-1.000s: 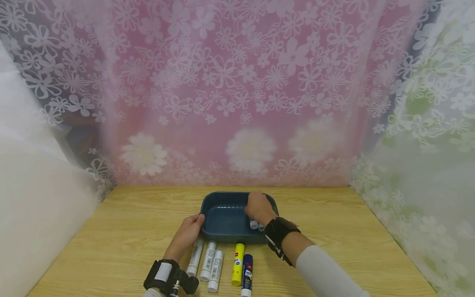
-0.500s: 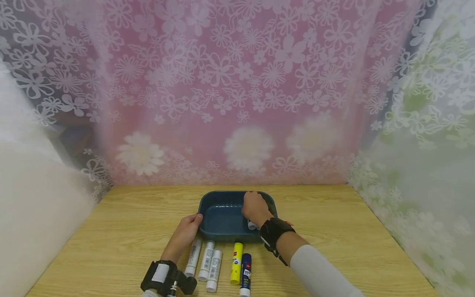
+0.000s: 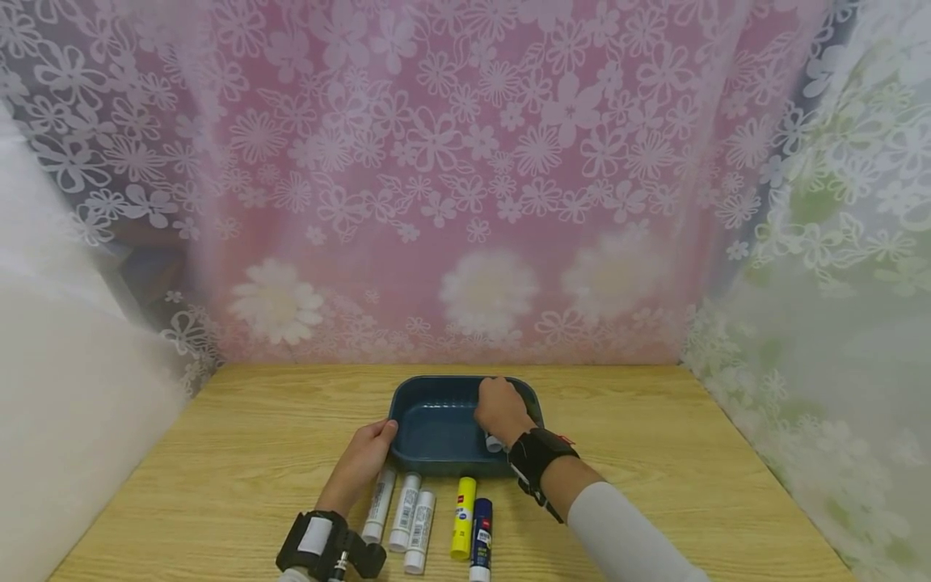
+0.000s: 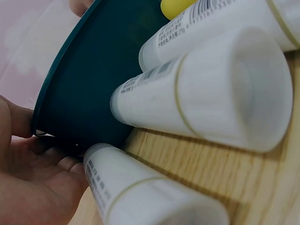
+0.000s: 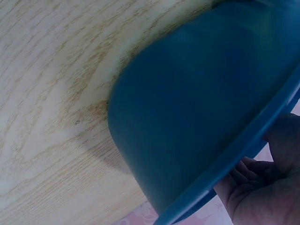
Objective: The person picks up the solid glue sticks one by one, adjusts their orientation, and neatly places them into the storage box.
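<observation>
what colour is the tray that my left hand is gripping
Dark teal blue; the tray shows best in the head view.

Soft, even light washes over the table [image 3: 618, 453], palest on the curtains [image 3: 858, 323] at left and right; a thin glint lines the tray's [image 3: 436, 436] far inside. The left wrist view is dimmer, white tubes [image 4: 150, 101] casting soft shadows; the right looks bluish.
</observation>
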A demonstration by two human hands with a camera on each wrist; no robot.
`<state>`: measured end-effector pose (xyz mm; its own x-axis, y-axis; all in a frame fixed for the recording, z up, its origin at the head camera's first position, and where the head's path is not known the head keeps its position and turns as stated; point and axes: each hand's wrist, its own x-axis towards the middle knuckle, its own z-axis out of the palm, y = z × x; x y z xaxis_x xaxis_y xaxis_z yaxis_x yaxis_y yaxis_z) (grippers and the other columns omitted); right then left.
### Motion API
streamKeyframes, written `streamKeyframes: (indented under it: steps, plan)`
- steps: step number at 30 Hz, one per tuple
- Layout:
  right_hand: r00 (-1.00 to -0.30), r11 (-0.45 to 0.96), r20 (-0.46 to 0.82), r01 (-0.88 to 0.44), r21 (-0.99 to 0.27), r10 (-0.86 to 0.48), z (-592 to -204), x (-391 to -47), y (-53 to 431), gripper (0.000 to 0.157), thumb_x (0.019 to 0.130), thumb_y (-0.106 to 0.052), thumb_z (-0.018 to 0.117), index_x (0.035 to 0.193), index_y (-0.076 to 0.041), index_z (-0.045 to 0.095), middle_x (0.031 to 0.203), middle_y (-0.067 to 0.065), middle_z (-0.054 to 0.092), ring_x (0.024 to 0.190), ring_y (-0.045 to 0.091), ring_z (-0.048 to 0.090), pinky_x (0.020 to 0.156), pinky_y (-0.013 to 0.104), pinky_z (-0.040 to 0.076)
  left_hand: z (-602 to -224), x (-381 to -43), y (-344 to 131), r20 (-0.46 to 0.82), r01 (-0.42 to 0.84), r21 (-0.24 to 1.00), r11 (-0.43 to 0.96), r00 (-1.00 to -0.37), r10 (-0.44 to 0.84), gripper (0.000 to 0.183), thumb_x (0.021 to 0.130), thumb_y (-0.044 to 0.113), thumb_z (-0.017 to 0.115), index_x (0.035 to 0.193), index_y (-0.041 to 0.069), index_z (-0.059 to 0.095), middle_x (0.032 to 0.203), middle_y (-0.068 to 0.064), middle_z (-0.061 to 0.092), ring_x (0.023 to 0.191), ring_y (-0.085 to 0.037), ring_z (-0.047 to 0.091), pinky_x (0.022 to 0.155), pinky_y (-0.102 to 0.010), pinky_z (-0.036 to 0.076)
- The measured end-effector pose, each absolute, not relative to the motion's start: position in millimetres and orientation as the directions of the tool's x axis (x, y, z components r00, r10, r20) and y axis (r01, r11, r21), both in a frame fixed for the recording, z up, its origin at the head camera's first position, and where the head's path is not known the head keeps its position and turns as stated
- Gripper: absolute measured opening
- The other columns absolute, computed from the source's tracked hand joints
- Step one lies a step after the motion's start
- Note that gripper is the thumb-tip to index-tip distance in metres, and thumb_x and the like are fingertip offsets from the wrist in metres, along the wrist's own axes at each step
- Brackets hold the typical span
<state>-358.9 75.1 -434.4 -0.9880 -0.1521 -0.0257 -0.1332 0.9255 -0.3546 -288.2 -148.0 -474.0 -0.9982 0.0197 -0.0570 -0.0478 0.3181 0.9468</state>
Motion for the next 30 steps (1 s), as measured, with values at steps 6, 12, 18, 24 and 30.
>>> streamKeyframes:
  steps: [6, 12, 18, 24, 30]
  plan:
    - [-0.988, 0.923, -0.025, -0.132, -0.363, -0.151, -436.6, -358.6, 74.9, 0.015, 0.093, 0.001, 0.066, 0.08, -0.005, 0.061, 0.063, 0.006, 0.049, 0.052, 0.018, 0.049, 0.048, 0.029, 0.037, -476.7, -288.3, -148.6, -0.054, -0.044, 0.951, 0.307, -0.998, 0.026, 0.051, 0.111, 0.024, 0.038, 0.147, -0.012, 0.043, 0.153, -0.03, 0.042, 0.146, -0.046, 0.035, 0.12, -0.059, 0.029]
    - [-0.987, 0.916, -0.014, -0.145, -0.375, -0.162, -436.4, -357.6, 75.7, 0.02, 0.094, 0.001, 0.064, 0.076, -0.006, 0.059, 0.06, 0.004, 0.043, 0.05, 0.017, 0.045, 0.048, 0.029, 0.035, -476.4, -288.7, -148.6, -0.054, -0.046, 0.949, 0.312, -0.998, 0.017, 0.05, 0.111, 0.023, 0.039, 0.147, -0.011, 0.044, 0.153, -0.029, 0.043, 0.146, -0.045, 0.035, 0.12, -0.058, 0.029]
    - [-0.987, 0.92, -0.015, -0.144, -0.364, -0.16, -434.0, -355.5, 76.8, 0.014, 0.095, 0.001, 0.063, 0.082, -0.005, 0.059, 0.068, 0.009, 0.05, 0.055, 0.019, 0.049, 0.051, 0.03, 0.036, -473.2, -287.9, -148.0, -0.062, -0.054, 0.941, 0.335, -0.998, 0.011, 0.05, 0.111, 0.024, 0.038, 0.147, -0.01, 0.045, 0.153, -0.029, 0.044, 0.146, -0.045, 0.036, 0.12, -0.059, 0.03]
    - [-0.988, 0.929, -0.036, -0.127, -0.347, -0.149, -435.0, -357.6, 76.2, 0.01, 0.095, 0.0, 0.064, 0.086, -0.003, 0.061, 0.071, 0.01, 0.052, 0.057, 0.02, 0.052, 0.052, 0.03, 0.039, -474.6, -288.4, -147.9, -0.059, -0.05, 0.942, 0.332, -0.998, 0.015, 0.051, 0.111, 0.026, 0.038, 0.147, -0.01, 0.045, 0.153, -0.029, 0.044, 0.146, -0.045, 0.035, 0.12, -0.059, 0.03]
    - [-0.989, 0.936, -0.05, -0.115, -0.334, -0.139, -435.9, -359.9, 75.3, 0.009, 0.095, -0.002, 0.065, 0.087, -0.003, 0.063, 0.07, 0.009, 0.055, 0.058, 0.02, 0.055, 0.052, 0.03, 0.041, -476.4, -289.1, -148.3, -0.056, -0.048, 0.946, 0.321, -0.998, 0.018, 0.05, 0.111, 0.024, 0.038, 0.147, -0.009, 0.045, 0.153, -0.028, 0.044, 0.147, -0.044, 0.036, 0.12, -0.059, 0.03]
